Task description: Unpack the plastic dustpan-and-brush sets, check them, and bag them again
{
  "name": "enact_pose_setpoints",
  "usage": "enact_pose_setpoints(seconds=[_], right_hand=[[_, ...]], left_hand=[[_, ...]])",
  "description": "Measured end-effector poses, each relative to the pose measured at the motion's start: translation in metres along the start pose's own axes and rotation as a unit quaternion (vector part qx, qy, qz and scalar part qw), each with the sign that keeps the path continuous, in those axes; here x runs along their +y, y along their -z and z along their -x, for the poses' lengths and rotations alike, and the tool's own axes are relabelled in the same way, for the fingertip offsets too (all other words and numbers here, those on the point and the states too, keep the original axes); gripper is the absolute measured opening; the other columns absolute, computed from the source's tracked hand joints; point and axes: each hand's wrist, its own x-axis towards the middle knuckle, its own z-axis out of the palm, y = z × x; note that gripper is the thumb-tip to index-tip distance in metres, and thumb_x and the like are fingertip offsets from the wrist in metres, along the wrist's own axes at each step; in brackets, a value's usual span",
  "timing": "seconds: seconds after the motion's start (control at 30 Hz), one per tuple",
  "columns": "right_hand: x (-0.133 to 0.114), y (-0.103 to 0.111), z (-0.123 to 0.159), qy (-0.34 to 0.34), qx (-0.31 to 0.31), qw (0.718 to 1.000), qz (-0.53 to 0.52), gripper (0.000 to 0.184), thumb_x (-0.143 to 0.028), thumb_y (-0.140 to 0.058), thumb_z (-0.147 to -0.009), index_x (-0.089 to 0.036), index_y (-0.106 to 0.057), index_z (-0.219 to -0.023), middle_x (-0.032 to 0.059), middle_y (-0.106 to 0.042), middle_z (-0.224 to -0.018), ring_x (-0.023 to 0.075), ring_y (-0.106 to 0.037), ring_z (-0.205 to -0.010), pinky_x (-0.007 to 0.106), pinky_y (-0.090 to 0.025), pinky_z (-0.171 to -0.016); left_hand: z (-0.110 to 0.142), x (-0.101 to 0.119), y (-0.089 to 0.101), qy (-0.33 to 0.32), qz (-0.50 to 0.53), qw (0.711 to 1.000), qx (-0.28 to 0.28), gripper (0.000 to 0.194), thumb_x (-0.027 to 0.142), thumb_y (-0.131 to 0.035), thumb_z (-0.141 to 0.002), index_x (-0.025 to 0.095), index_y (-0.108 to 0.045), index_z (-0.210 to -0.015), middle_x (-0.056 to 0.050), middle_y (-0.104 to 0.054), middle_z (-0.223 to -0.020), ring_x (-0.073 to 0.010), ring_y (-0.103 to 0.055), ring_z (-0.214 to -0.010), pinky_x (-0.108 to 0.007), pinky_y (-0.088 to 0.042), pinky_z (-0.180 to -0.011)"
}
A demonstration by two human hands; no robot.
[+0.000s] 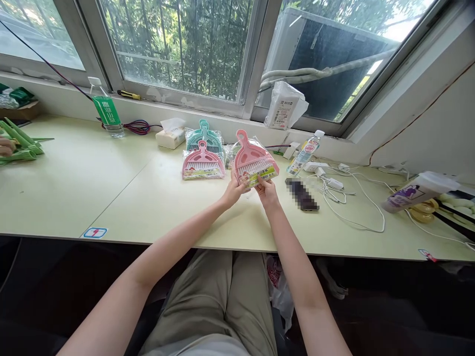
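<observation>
A pink dustpan and brush set (253,157) in clear wrapping is held up over the table, tilted, with its handle pointing up and away. My left hand (234,191) grips its lower left edge. My right hand (266,192) pinches the bottom edge beside the green and yellow label. Just left of it, a second pink dustpan set (203,162) stands on the table in front of a teal dustpan set (204,134), both wrapped. Behind the held set, another clear-wrapped item shows in part, mostly hidden.
Tissue pack (171,133), green-labelled bottle (107,110) and screwdriver (129,94) are at the back left. To the right are a drink bottle (306,152), a blurred-out phone (302,195), white cables (336,184) and a lidded cup (417,192). Another person's hand (6,147) is near green stalks (23,141).
</observation>
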Motion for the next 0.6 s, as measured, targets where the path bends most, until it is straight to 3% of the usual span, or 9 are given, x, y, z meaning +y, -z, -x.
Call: enact_pose_setpoints(seconds=[0.1,0.17,0.27,0.33,0.47,0.6], right_hand=[[-0.002,0.004,-0.003,0.002,0.034,0.999,-0.014,0.019,-0.008,-0.072,-0.074,-0.019,-0.067,-0.089,-0.0012,-0.076,-0.087,0.0147,-0.073,-0.083,0.029,-0.061,-0.085],[-0.004,0.006,-0.004,0.005,0.029,0.999,-0.026,0.018,-0.008,-0.072,-0.074,-0.019,-0.067,-0.089,-0.0010,-0.076,-0.087,0.0140,-0.073,-0.084,0.027,-0.061,-0.086],[-0.005,0.007,-0.004,0.003,0.000,1.000,-0.030,0.020,-0.011,-0.074,-0.073,-0.019,-0.067,-0.090,-0.0003,-0.076,-0.089,0.0146,-0.073,-0.088,0.026,-0.060,-0.087],[-0.003,0.005,-0.004,-0.012,-0.012,1.000,-0.015,0.023,-0.012,-0.077,-0.071,-0.019,-0.068,-0.090,0.0004,-0.076,-0.089,0.0164,-0.073,-0.090,0.028,-0.060,-0.087],[0.001,0.002,-0.001,-0.038,-0.015,0.999,0.006,0.022,-0.011,-0.078,-0.069,-0.018,-0.068,-0.088,0.0010,-0.076,-0.089,0.0177,-0.073,-0.089,0.028,-0.061,-0.085],[-0.002,0.000,-0.001,-0.050,-0.008,0.999,0.005,0.020,-0.011,-0.073,-0.072,-0.018,-0.067,-0.089,0.0002,-0.076,-0.088,0.0152,-0.072,-0.080,0.025,-0.062,-0.077]], left_hand=[[0.004,0.001,-0.001,0.103,0.030,0.990,-0.090,0.072,0.033,-0.069,-0.081,0.030,-0.029,-0.140,-0.013,-0.045,-0.147,-0.0261,-0.060,-0.118,-0.050,-0.049,-0.098],[0.006,0.004,-0.001,0.133,0.034,0.983,-0.121,0.062,0.040,-0.068,-0.081,0.029,-0.038,-0.134,-0.013,-0.044,-0.148,-0.0280,-0.057,-0.123,-0.048,-0.049,-0.099],[0.004,0.009,0.000,0.101,0.038,0.992,-0.068,0.055,0.049,-0.064,-0.083,0.027,-0.044,-0.130,-0.013,-0.044,-0.147,-0.0310,-0.047,-0.131,-0.047,-0.050,-0.096],[0.003,0.014,0.003,0.056,0.033,0.997,-0.029,0.060,0.046,-0.066,-0.081,0.025,-0.042,-0.131,-0.013,-0.047,-0.144,-0.0317,-0.047,-0.131,-0.046,-0.051,-0.094],[0.002,0.019,0.009,0.040,0.039,0.998,-0.039,0.076,0.031,-0.074,-0.072,0.023,-0.036,-0.137,-0.014,-0.053,-0.136,-0.0293,-0.057,-0.116,-0.044,-0.054,-0.087],[0.000,0.016,0.012,0.051,0.044,0.997,-0.035,0.074,0.026,-0.071,-0.072,0.021,-0.035,-0.136,-0.014,-0.057,-0.129,-0.0265,-0.061,-0.108,-0.042,-0.054,-0.083]])
